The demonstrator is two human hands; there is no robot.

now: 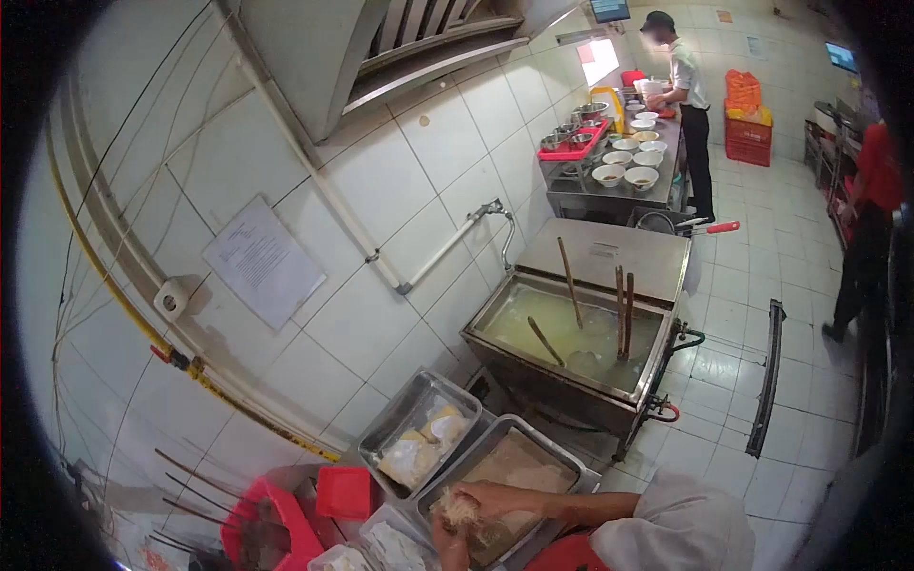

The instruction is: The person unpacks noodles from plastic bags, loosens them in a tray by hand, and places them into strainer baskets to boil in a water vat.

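Observation:
Both my hands close around a clump of pale, thin noodles (pixel 464 512) over a metal tray (pixel 574 459). My right hand (pixel 490 497) comes in from the right and curls over the top of the clump. My left hand (pixel 447 541) supports it from the left and below; its fingers are partly hidden. A beige, powdery layer (pixel 519 466) covers the tray's bottom. Beside it, a second metal tray (pixel 381 425) holds white and yellowish bundles (pixel 424 445) that look wrapped in plastic.
Ahead stands a vat (pixel 495 354) of cloudy liquid with several sticks (pixel 569 285) upright in it. Red containers (pixel 343 492) sit at lower left. Bowls (pixel 642 178) line a steel table, where a person (pixel 687 86) works. Another person (pixel 871 181) is at the right edge.

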